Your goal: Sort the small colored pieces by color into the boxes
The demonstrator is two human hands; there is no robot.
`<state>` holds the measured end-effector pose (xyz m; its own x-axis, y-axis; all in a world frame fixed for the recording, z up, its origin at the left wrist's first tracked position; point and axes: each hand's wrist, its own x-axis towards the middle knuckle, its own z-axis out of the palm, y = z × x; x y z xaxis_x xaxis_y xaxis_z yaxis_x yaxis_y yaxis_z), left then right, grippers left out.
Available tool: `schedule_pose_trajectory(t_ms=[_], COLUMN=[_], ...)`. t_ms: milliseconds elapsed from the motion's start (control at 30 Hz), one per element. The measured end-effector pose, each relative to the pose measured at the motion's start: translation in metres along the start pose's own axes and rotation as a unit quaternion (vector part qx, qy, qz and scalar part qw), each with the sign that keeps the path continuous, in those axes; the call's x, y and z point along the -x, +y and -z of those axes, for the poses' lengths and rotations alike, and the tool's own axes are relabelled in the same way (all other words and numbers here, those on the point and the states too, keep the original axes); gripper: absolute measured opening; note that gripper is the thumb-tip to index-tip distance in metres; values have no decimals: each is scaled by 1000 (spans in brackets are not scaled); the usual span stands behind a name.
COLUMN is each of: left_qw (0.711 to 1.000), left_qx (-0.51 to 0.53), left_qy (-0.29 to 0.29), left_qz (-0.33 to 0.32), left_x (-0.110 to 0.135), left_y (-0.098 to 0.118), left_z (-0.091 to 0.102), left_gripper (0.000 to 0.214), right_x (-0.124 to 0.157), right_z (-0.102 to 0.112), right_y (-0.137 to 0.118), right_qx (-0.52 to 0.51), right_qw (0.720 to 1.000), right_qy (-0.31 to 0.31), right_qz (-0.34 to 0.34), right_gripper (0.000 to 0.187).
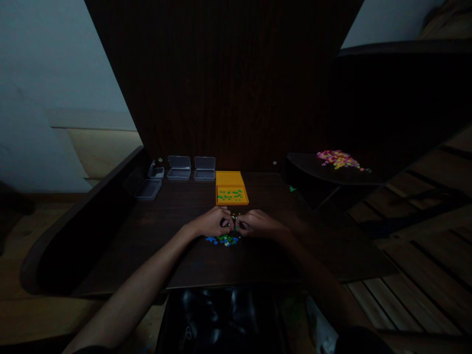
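Note:
My left hand (215,221) and my right hand (257,223) meet close together over the dark desk, fingertips pinched nearly against each other. A small bit of green shows by my right fingertips, too small to name. Just below the hands lies a pile of small blue, green and pale pieces (224,241). A few tiny pale pieces (234,216) are scattered between and behind the fingers. Beyond my hands stands an opened yellow box (232,202), its lid folded back, with many small green pieces (229,195) spread inside.
Several clear plastic boxes, among them an opened one (204,174) and a flat one (148,190), stand at the back left. Pink and yellow beads (339,160) are heaped on a raised shelf (309,164) at right. A green scrap (292,189) lies near it. A raised side panel (84,221) bounds the left.

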<state>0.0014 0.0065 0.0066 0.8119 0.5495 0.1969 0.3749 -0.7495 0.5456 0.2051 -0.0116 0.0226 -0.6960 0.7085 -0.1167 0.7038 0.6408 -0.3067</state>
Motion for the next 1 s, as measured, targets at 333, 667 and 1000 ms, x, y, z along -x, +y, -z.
schedule_pose_trajectory(t_ms=[333, 667, 1000], left_qw=[1000, 999, 999], left_qx=[1, 5, -6], left_qy=[8, -38, -35], left_qz=[8, 3, 9], left_x=[3, 4, 2], left_y=[2, 6, 7], left_z=[8, 11, 6], left_gripper=[25, 18, 12], right_x=[2, 8, -3], right_z=[0, 6, 27], right_y=[1, 21, 40], right_qx=[1, -111, -131], right_qw=[1000, 988, 980], right_qy=[4, 107, 150], right_qz=[-18, 7, -3], right_gripper=[14, 15, 16])
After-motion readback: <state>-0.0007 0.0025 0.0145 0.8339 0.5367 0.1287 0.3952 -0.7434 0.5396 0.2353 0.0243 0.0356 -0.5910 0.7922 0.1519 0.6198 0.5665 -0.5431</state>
